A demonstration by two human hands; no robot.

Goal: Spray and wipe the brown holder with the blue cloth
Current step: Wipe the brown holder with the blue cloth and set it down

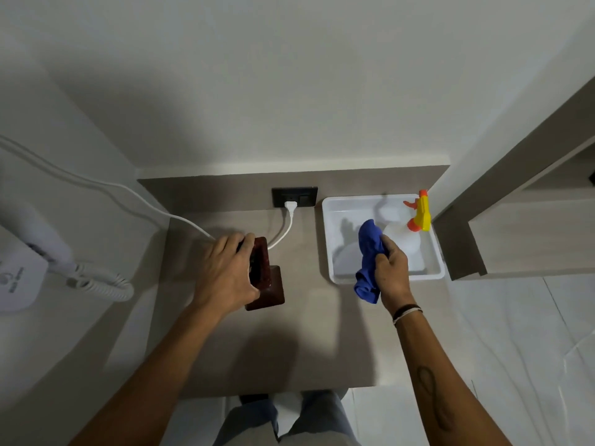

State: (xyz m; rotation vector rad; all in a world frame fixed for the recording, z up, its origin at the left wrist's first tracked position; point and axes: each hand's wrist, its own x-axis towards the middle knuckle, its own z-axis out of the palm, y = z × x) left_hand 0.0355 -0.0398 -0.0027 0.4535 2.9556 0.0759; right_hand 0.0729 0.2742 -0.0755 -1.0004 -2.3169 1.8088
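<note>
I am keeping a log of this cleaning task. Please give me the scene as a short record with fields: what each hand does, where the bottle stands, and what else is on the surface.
left hand: left hand grips the brown holder on the table
right hand: right hand holds the blue cloth, bunched
spray bottle: spray bottle stands in the white tray, not held
wall: white plug in the dark socket
far left: white phone with coiled cord
</note>
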